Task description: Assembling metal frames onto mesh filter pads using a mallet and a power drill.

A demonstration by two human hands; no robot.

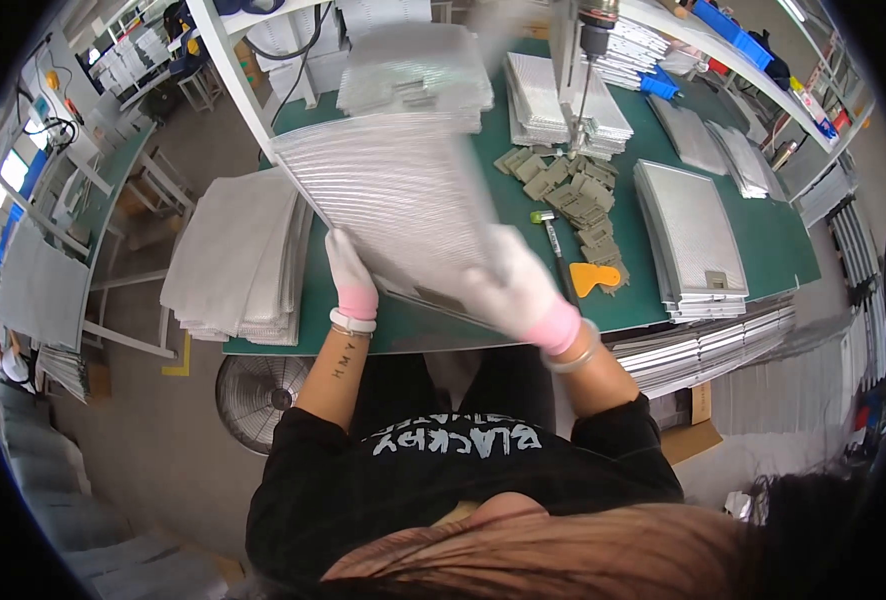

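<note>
Both gloved hands hold a silvery metal mesh filter panel (383,190), tilted up over the front of the green table and blurred along its right side. My left hand (350,272), in a white glove with a pink cuff, grips the panel's lower left edge. At its lower right corner my right hand (515,288) is closed on the panel, its fingers partly smeared by motion. Right of that hand lie a green-headed hammer (551,235), an orange scraper (595,279) and a heap of grey-green plastic clips (583,205). A similar grey-green piece shows at the panel's lower edge.
Loose mesh sheets (233,255) are stacked at the left, framed panels (691,235) at the right. More panels (418,65) stand at the back. A vertical drill or driver (595,35) hangs above the far side of the green table (773,240). A floor fan (258,400) stands below.
</note>
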